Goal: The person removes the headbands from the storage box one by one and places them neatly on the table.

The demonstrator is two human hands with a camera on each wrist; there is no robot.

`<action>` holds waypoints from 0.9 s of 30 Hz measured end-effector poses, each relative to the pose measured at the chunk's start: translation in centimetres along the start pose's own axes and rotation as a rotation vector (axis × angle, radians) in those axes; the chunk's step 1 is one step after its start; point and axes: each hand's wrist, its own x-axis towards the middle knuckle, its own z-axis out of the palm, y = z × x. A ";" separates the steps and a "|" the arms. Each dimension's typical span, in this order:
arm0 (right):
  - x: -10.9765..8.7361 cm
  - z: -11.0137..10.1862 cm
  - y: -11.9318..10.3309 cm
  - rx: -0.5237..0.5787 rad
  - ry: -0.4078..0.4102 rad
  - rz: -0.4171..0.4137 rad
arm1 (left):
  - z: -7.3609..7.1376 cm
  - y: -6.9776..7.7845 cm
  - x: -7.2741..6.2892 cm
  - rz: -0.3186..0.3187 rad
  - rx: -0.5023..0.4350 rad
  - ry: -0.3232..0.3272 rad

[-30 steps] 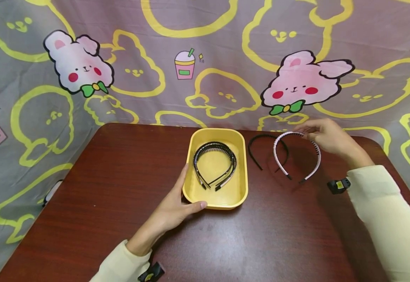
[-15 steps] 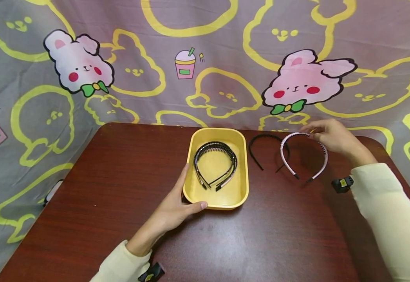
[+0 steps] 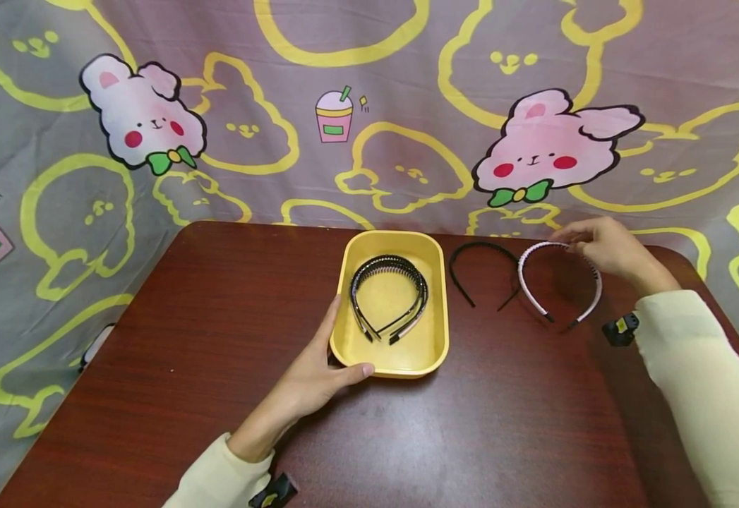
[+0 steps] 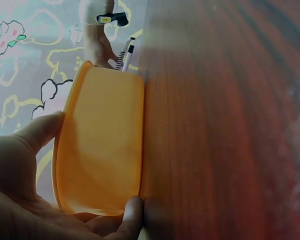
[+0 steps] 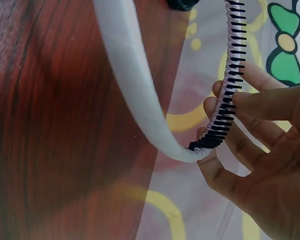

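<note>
You face a creased, greyish-pink cloth backdrop (image 3: 394,77) that hangs beyond the far edge of the table (image 3: 496,437) and also runs along your left side. Looping yellow outlines of animal heads cover it. Among them you see a printed rabbit head (image 3: 143,116) on the left, another rabbit head (image 3: 550,152) on the right, both with red cheeks and green bows, and a pink drink cup (image 3: 333,120) between them. Your tabletop is dark reddish-brown, wood-grained, with rounded far corners; a pale glare (image 3: 401,430) lies near its middle.
</note>
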 end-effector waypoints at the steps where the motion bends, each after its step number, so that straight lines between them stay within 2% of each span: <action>1: 0.0 0.0 0.2 0.001 -0.001 -0.001 | 0.0 0.0 0.0 0.000 -0.001 0.000; 12: 0.4 0.2 1.9 0.010 -0.018 -0.012 | 0.0 0.0 0.0 -0.003 0.015 0.005; 27: 1.0 0.2 2.8 0.021 -0.021 0.023 | 0.0 0.1 -0.1 -0.009 0.006 0.007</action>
